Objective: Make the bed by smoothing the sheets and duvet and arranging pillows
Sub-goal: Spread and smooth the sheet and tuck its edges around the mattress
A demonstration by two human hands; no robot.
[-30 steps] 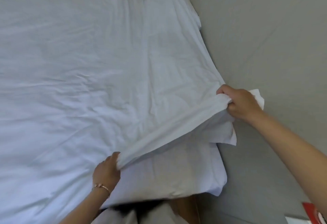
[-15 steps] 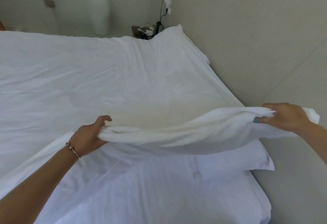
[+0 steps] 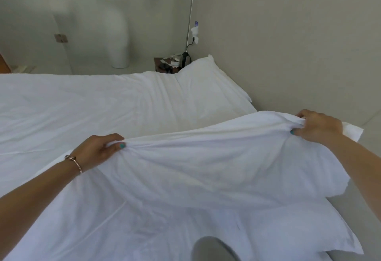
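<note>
Duvet (image 3: 206, 157) fabric is bunched in both hands and lifted clear of the bed (image 3: 82, 106), its near part draping down toward the camera. The left hand (image 3: 99, 149) pinches a fold between thumb and curled fingers; the right hand (image 3: 317, 125) grips another gathered handful close to the wall-side edge, well apart from the left, so the cloth hangs stretched between them. A pillow (image 3: 206, 79) lies at the far corner of the bed by the wall, and below the lifted cloth, near the right edge, a second pillow (image 3: 309, 225) appears to sit under it.

The cover looks soft, thin and light, creasing wherever it is gathered, so it should billow and settle slowly rather than drop. It seems unlikely to slip from a closed grip, though a grasp mid-panel drags wrinkles with it. Holding along the hem or at the corners, hands wide, would likely pull it flattest.
</note>
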